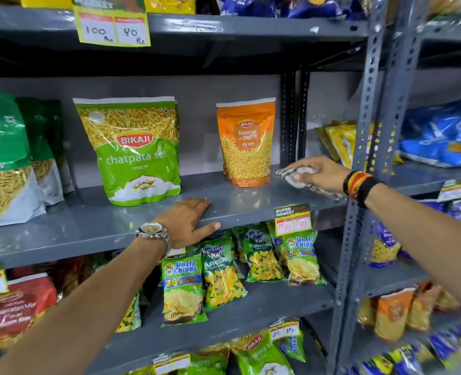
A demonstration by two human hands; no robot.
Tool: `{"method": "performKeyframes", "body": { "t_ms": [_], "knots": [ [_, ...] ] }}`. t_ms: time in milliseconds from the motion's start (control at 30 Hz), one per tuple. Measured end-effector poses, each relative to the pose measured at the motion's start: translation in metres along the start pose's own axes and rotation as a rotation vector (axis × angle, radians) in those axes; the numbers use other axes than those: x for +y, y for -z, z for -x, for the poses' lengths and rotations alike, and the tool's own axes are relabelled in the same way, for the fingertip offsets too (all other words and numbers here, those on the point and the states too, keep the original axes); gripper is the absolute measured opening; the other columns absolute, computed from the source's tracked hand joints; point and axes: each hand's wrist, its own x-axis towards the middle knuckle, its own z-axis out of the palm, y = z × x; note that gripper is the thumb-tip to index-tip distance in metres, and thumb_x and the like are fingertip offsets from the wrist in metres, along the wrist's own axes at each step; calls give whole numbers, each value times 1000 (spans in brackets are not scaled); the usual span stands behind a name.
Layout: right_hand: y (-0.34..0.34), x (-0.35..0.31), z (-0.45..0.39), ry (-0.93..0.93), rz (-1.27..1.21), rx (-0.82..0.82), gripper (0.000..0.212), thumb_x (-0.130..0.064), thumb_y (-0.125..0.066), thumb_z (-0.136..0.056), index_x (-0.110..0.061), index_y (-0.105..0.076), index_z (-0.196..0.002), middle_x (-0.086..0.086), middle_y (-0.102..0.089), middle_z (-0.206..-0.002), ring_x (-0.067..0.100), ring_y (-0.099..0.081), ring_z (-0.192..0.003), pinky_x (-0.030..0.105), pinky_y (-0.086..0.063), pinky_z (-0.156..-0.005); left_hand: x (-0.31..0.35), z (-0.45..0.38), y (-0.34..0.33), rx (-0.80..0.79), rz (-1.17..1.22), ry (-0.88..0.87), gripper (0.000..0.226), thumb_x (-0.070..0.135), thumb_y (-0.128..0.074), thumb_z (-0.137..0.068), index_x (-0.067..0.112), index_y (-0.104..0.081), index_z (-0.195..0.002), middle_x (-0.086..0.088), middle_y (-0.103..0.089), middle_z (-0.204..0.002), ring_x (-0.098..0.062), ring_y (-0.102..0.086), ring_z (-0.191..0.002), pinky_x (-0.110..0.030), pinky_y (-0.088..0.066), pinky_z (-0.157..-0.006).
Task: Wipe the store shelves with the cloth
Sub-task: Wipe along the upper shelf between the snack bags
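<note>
Presently your right hand presses a bunched checked cloth flat against the grey middle shelf, at the shelf's right end, about 3 o'clock from the orange Bikaji Moong Dal pouch. The fingers are curled over the cloth, gripping it; the wrist, banded in red, yellow and black, is level, with the forearm reaching in past the perforated upright.

Risk noted: the cloth lies just beside the Moong Dal pouch, which stands upright and unsupported. A stroke toward 9 o'clock would likely clip its base and tip it, possibly off the front lip. The green Bikaji chatpata sev pouch further left stands the same way. The price tag hung on the shelf edge could also be snagged by a trailing cloth corner.

Your left hand is open, holding nothing, palm down on the shelf's front edge with the thumb hooked beneath, apparently bracing you.
</note>
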Motion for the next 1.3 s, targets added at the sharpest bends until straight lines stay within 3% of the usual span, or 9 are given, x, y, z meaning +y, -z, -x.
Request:
{"method": "performKeyframes", "body": {
  "t_ms": [167, 333, 500, 667, 833, 933, 1033, 1233, 1300],
  "knots": [
    [10, 42, -39, -50, 54, 55, 27, -18, -61, -92, -19, -66, -119, 2, -64, -121, 17, -56, -111, 27, -39, -90, 39, -35, 0, 39, 24, -32, 93, 80, -26, -89, 12, -38, -151, -11, -49, -151, -30, -51, -132, -41, -40, -111],
    [-5, 66, -83, 21, 211, -78, 27, -22, -60, -92, -25, -65, -119, 2, -65, -123, 14, -55, -107, 25, -37, -87, 69, -77, -9, 63, 55, -44, 79, 71, -38, -94, 12, -41, -148, -11, -53, -146, -30, -52, -128, -41, -41, -108],
    [-22, 93, -106, 68, 209, -126, 27, -22, -57, -94, -28, -65, -119, -1, -64, -126, 20, -57, -116, 27, -41, -89, 72, -86, -24, 52, 34, -9, 88, 79, -27, -91, 16, -36, -153, -7, -45, -155, -26, -45, -136, -44, -39, -113],
    [-27, 93, -78, 131, 161, -137, 25, -29, -56, -94, -38, -62, -117, -9, -65, -123, 16, -59, -113, 27, -41, -86, 77, -83, -21, 52, 37, -11, 88, 79, -24, -92, 17, -32, -154, -7, -41, -157, -25, -42, -139, -44, -37, -115],
    [3, 66, -13, 200, 72, -382, 28, -34, -58, -93, -40, -61, -120, -22, -67, -115, -3, -62, -103, 14, -48, -87, 75, -82, -22, 34, 25, -20, 88, 77, -23, -94, 12, -37, -152, -10, -46, -153, -27, -46, -135, -44, -39, -113],
    [23, 75, -25, 135, 50, -151, 27, -31, -61, -92, -39, -64, -117, -13, -68, -117, 10, -63, -109, 32, -48, -97, 76, -83, -20, 34, 29, -15, 91, 78, -21, -92, 10, -39, -151, -12, -48, -152, -28, -48, -133, -43, -40, -112],
    [15, 96, -34, -18, 124, 22, 22, -24, -62, -90, -31, -67, -110, -1, -69, -117, 21, -62, -112, 27, -45, -90, 78, -81, -16, 35, 42, -15, 94, 79, -19, -90, 10, -38, -151, -12, -48, -152, -29, -49, -133, -43, -41, -112],
    [-5, 79, 3, 35, 134, -128, 25, -34, -60, -91, -42, -63, -114, -12, -68, -116, 10, -62, -106, 32, -49, -91, 79, -79, -15, 30, 50, -11, 89, 77, -25, -92, 11, -40, -150, -11, -52, -147, -28, -51, -130, -41, -42, -109],
    [8, 72, 6, 58, 90, -84, 26, -29, -61, -91, -38, -64, -115, -10, -69, -116, 10, -62, -105, 30, -47, -92, 78, -80, -14, 34, 54, -28, 83, 74, -31, -94, 11, -42, -147, -12, -55, -143, -29, -54, -124, -41, -45, -105]
  ]
}}
